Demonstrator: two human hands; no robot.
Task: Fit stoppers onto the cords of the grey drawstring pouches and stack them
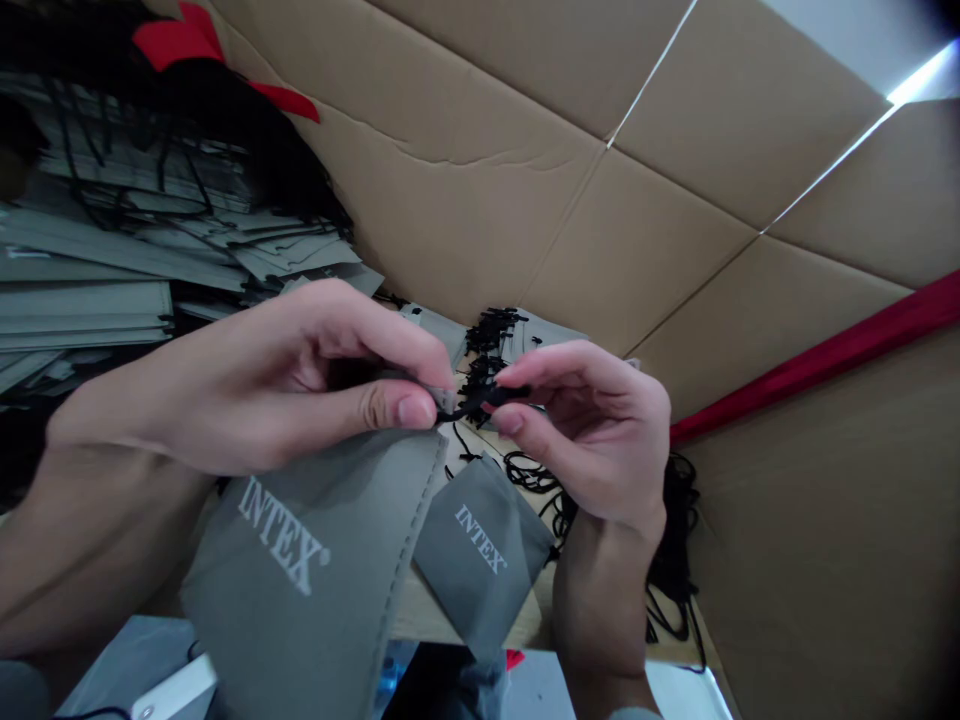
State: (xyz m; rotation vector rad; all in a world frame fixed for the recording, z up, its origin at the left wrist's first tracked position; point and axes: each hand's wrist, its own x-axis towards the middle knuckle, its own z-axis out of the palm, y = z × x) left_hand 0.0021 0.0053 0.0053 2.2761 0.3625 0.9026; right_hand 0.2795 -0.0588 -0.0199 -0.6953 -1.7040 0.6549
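Observation:
My left hand pinches the top corner of a grey cloth pouch printed INTEX, which hangs down toward me. My right hand pinches a black drawstring cord at the pouch's mouth, right next to my left thumb. A second, smaller grey INTEX pouch lies on the wooden surface below both hands. Loose black cords lie coiled just under my right hand.
A tall stack of flat grey pouches with black cords fills the left. A heap of small black cord stoppers sits behind my hands. Brown cardboard walls enclose the back and right, with a red strip across the right.

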